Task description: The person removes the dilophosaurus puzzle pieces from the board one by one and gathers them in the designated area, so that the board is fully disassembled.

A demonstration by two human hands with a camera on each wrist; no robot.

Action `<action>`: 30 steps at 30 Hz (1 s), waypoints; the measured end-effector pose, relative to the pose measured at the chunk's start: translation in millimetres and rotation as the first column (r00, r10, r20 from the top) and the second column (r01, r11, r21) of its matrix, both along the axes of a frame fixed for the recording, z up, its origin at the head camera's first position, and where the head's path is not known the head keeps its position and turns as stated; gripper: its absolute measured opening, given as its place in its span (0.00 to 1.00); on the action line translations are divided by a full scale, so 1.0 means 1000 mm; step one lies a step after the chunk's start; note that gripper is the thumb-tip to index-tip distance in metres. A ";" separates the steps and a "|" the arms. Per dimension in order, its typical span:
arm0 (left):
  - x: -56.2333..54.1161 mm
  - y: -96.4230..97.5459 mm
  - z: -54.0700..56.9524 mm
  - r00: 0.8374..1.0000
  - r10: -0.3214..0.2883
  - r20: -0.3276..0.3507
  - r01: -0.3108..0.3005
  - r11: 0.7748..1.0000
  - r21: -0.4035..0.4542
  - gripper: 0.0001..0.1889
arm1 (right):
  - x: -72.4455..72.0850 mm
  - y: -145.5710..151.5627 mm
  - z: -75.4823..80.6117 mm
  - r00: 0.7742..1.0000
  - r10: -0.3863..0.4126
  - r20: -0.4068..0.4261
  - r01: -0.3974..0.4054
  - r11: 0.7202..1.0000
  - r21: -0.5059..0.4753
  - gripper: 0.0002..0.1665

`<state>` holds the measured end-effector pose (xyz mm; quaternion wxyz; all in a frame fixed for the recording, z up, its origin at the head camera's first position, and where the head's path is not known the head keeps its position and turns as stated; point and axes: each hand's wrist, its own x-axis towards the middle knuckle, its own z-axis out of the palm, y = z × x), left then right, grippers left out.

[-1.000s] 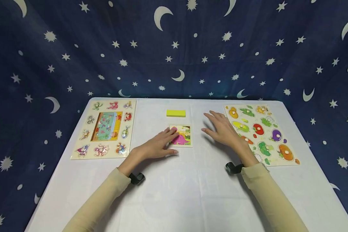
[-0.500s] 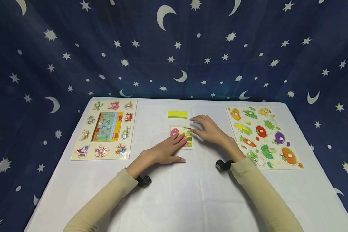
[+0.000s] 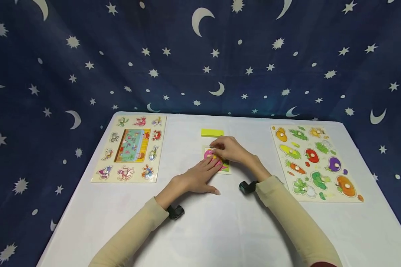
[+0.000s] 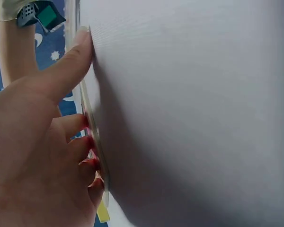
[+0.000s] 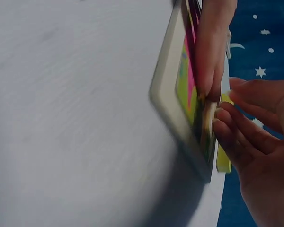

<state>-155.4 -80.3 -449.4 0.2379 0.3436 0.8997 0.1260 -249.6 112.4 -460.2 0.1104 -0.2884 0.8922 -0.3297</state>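
Note:
A small square dinosaur picture puzzle (image 3: 226,170) with a pale rim lies mid-table, partly covered by both hands. My left hand (image 3: 200,178) lies flat across it, fingers straight on the pink dinosaur and thumb out on the cloth. From the right, my right hand (image 3: 233,150) reaches over the puzzle's far edge with bent fingers. In the right wrist view, the right fingertips are right at the edge of the puzzle (image 5: 168,90), close to the left fingers (image 5: 209,61). Nothing shows between them. A yellow-green block (image 3: 212,132) lies just behind the puzzle.
To the left lies a sea-creature peg puzzle board (image 3: 101,163) with an aquarium picture in its middle. A vegetable peg puzzle board (image 3: 334,193) lies to the right. A dark blue curtain (image 3: 173,81) with stars and moons hangs behind the white table (image 3: 200,230).
My right hand has moved left, from beside the vegetable board to the small puzzle's far edge. My left hand stays on the puzzle, its fingers now farther across it. The head view has shifted slightly.

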 end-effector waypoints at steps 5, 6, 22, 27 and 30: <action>0.002 -0.003 -0.001 0.999 0.028 0.017 -0.027 1.000 -0.012 0.53 | -0.002 -0.013 -0.003 0.999 0.036 -0.004 -0.036 0.999 0.007 0.15; 0.003 -0.004 -0.001 0.999 0.035 0.021 -0.035 0.999 -0.012 0.53 | -0.003 -0.015 -0.004 0.999 0.040 -0.008 -0.040 0.999 0.007 0.14; -0.001 0.005 -0.003 0.997 0.061 0.045 -0.060 0.998 -0.014 0.53 | 0.000 -0.015 -0.007 0.998 -0.056 0.014 0.056 0.998 -0.007 0.14; -0.001 0.004 -0.004 0.995 0.080 0.056 -0.080 0.997 0.001 0.53 | -0.002 -0.017 -0.006 0.993 -0.097 0.067 0.099 0.995 -0.026 0.13; -0.001 0.004 -0.004 0.995 0.083 0.052 -0.084 0.996 0.013 0.53 | -0.003 -0.018 -0.006 0.986 -0.125 0.108 0.132 0.990 -0.059 0.11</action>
